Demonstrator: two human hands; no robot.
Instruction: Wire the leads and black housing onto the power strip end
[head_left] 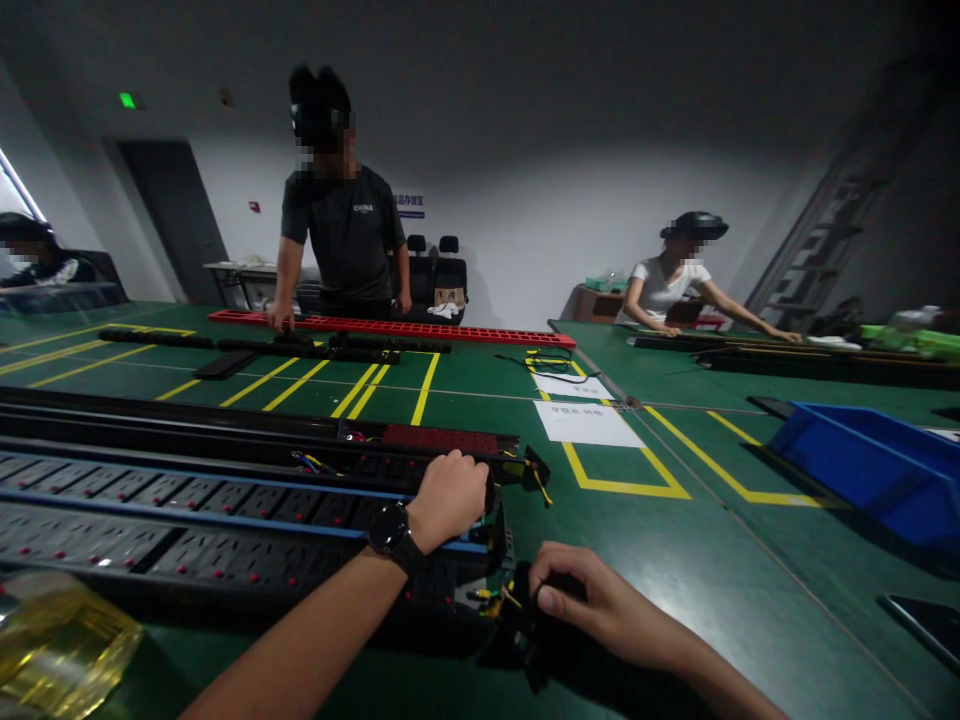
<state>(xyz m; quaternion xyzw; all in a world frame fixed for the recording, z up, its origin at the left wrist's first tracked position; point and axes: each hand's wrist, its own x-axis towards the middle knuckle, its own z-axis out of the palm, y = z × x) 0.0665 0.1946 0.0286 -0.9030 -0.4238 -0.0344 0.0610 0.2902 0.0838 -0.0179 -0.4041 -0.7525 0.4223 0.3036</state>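
Long black power strips (187,500) lie side by side across the green table in front of me. My left hand (448,497), with a black watch on its wrist, is closed over the right end of one strip. My right hand (592,600) is curled around a small black end piece (525,625) at the end of the nearest strip, where yellow and coloured wires (495,597) stick out. More loose wires (315,463) show in an open strip behind.
A blue bin (870,460) stands at the right. White paper sheets (585,422) lie inside yellow floor-tape marks. A long red strip (390,327) lies at the far side, with a standing person's hands on it. Another person works at the right table. Yellow plastic (52,640) lies bottom left.
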